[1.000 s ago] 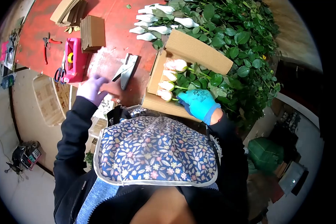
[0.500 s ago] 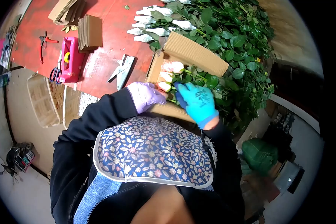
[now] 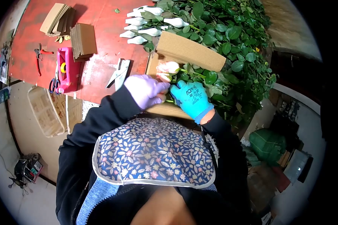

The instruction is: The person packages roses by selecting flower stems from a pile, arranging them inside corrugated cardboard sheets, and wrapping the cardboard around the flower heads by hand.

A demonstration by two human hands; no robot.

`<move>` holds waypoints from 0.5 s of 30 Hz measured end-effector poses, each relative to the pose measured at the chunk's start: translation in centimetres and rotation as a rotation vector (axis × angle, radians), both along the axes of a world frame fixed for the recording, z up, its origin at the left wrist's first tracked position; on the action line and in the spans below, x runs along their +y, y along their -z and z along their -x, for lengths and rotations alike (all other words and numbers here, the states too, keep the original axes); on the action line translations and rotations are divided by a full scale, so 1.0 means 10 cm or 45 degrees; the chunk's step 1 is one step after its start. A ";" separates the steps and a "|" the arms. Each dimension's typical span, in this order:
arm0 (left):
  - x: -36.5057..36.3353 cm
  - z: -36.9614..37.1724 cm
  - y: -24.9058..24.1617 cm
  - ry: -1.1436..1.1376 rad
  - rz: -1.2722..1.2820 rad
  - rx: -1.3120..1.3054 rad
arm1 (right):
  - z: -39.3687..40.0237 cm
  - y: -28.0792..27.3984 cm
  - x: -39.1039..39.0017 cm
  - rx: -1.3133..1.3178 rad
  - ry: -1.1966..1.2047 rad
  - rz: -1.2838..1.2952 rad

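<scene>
Pale pink roses [image 3: 168, 67] with leafy green stems lie on a sheet of corrugated cardboard [image 3: 191, 50], whose far flap stands raised behind them. My left hand [image 3: 144, 92], in a light purple glove, is at the rose heads with its fingers curled around one, which it mostly hides. Close on its right is my right hand [image 3: 191, 98], in a bright blue glove, bent over the stems just below the heads. Its fingertips point down and what they hold is hidden. The cardboard's near edge [image 3: 171, 111] runs beneath both hands.
On the red table [image 3: 101, 37] are a pink tape dispenser [image 3: 68, 71], scissors [image 3: 54, 83], red pruners [image 3: 39, 58], a grey metal tool [image 3: 120, 74] and cardboard stacks [image 3: 83, 40]. White-netted flower heads [image 3: 151, 32] and piled foliage [image 3: 233, 48] lie beyond the sheet.
My left hand has curled over the nearest rose head, hiding it. My right hand has drawn slightly left, its fingers bending down. The whole view has shifted a little.
</scene>
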State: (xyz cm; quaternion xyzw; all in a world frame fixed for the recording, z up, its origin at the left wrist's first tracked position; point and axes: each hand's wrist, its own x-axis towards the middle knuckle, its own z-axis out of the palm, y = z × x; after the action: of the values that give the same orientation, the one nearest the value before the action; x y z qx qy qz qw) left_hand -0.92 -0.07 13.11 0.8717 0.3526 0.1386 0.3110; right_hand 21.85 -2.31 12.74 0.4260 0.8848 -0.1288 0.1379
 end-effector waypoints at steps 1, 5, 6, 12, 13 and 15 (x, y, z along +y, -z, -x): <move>0.00 -0.08 0.02 0.052 0.050 0.099 | -0.01 0.01 0.01 -0.003 -0.006 -0.006; -0.02 -0.17 0.10 0.057 0.100 0.198 | -0.06 -0.06 0.03 0.289 0.114 -0.084; -0.04 -0.17 0.15 0.051 0.118 0.220 | -0.06 -0.11 0.05 0.292 0.132 -0.092; -0.09 -0.17 0.15 -0.030 0.136 0.092 | -0.09 -0.01 0.05 0.379 0.288 -0.299; -0.09 -0.18 0.15 -0.022 0.136 0.099 | -0.08 -0.01 0.06 0.385 0.297 -0.299; -0.11 -0.19 0.16 -0.039 0.118 0.140 | -0.06 -0.04 0.08 0.271 0.310 -0.025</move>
State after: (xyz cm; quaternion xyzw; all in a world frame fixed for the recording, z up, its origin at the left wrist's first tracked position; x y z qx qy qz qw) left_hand 0.99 -1.13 11.47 0.8571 0.3884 0.0785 0.3291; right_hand 22.48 -1.49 13.11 0.5152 0.8376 -0.1803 0.0227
